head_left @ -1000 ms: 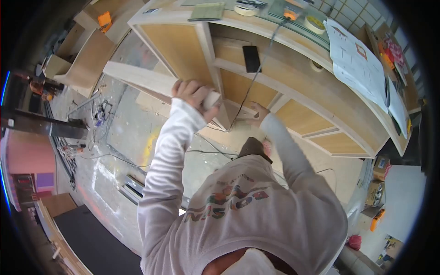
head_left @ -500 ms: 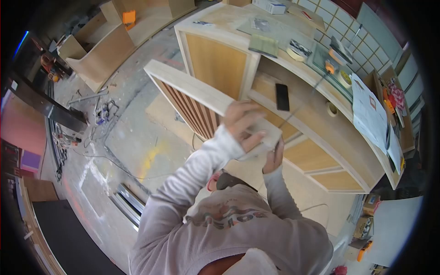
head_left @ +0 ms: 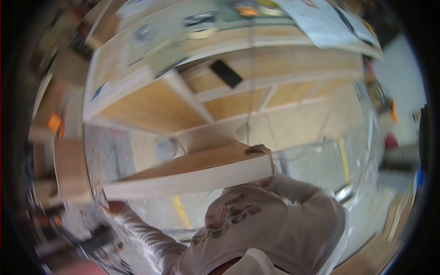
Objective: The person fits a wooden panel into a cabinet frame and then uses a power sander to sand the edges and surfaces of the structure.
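A thick wooden panel (head_left: 192, 182) with a pale edge strip and a brown face is held level across the front of my body. My left hand (head_left: 113, 208) grips its left end from below; motion blur softens the fingers there. At the opposite end, my right hand (head_left: 266, 156) wraps the corner, with fingers over the top edge. Beyond the panel stands a curved wooden counter (head_left: 151, 107), apart from it. On the counter's inner shelf lies a black phone (head_left: 226, 74).
A glass sample piece (head_left: 166, 56), a tape roll (head_left: 203, 33) and paper sheets (head_left: 316, 23) lie on the countertop. A cable (head_left: 250, 91) hangs down the counter's front. At left stands a wooden cabinet piece (head_left: 72, 169). Yellow marks (head_left: 182, 211) show on the floor.
My view and body have turned. The panel has swung round crosswise before me, its slatted face out of sight. My left hand has moved from near my right hand to the panel's far end.
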`<state>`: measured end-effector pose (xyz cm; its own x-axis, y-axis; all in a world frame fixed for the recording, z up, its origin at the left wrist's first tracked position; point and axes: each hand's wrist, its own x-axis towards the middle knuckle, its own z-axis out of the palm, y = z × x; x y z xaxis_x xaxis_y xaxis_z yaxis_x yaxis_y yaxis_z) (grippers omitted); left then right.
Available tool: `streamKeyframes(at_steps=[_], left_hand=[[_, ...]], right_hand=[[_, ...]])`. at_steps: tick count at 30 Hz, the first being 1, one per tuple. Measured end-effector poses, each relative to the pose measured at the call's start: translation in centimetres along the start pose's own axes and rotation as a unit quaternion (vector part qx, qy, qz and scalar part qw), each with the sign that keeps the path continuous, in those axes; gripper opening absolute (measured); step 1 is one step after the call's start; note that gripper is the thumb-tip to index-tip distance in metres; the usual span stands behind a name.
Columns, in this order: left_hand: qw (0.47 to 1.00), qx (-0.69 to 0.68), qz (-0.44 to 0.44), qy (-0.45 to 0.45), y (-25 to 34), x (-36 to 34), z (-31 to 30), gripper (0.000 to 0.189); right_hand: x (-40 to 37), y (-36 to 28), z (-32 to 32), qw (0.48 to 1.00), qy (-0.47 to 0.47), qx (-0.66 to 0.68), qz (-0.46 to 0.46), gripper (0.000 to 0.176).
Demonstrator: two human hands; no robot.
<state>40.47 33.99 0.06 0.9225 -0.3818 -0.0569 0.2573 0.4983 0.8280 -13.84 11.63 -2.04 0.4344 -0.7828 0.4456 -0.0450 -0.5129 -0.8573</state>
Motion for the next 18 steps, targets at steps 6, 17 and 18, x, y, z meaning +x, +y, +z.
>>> streamKeyframes(at_steps=[6,17,18], left_hand=[[0.992,0.116,-0.045,0.026,-4.3,-0.5,7.1,0.063],[0.967,0.253,0.018,-0.023,-5.1,1.9,3.6,0.052],[0.965,0.26,0.02,-0.031,-4.8,2.0,3.4,0.052]], right_hand=[[1.1,-1.7,1.3,0.992,0.099,0.071,-0.031,0.065],[4.3,-8.1,10.8,0.993,0.047,-0.039,-0.104,0.076],[4.9,-8.9,12.3,0.993,0.052,-0.037,-0.099,0.076]])
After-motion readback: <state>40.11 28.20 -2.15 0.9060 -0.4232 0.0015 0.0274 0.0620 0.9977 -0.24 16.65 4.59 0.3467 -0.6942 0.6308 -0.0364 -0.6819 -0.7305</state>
